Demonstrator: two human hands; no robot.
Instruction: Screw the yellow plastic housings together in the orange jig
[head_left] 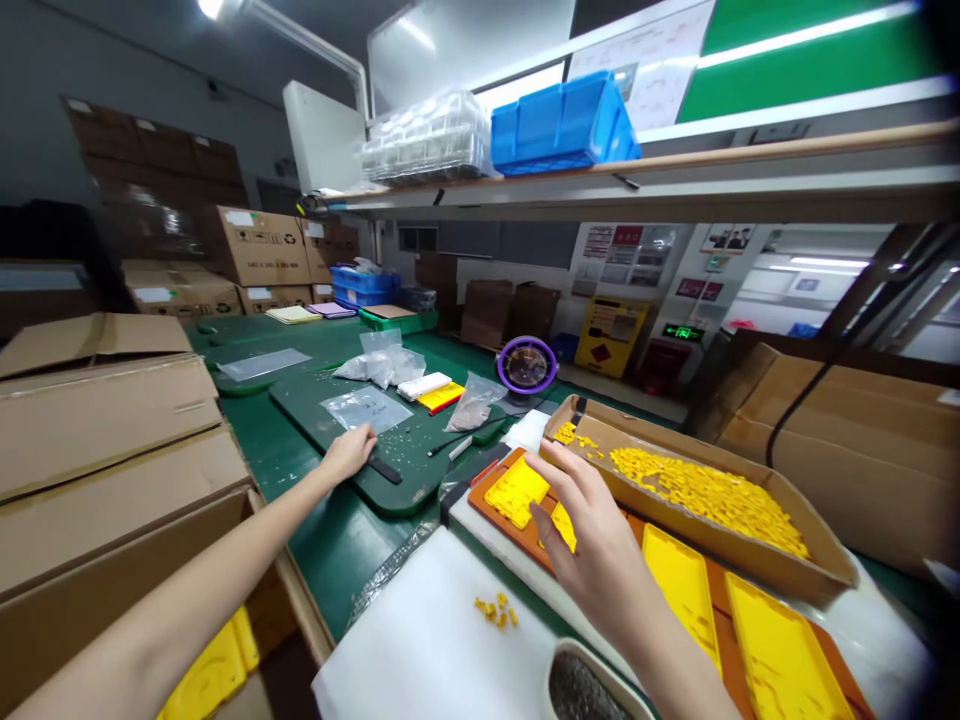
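My left hand (351,452) is closed on the end of a flat black strip (385,470) lying on the dark green mat (412,480). Just beyond it is a clear plastic bag (367,409). Over an orange board (493,518) with yellow trays on it, my right hand (581,510) hovers with its fingers apart and nothing in them. It partly covers a small yellow tray (562,525); another yellow tray (517,490) lies to its left. Behind it, a long cardboard box (645,436) holds many small yellow pieces (697,490).
Several yellow pieces (496,610) lie on white foam (420,640) beside a cup of dark grains (585,688). An open carton (142,550) stands at the left. Bags and a purple-rimmed round object (527,365) lie farther back. A shelf (525,190) crosses above.
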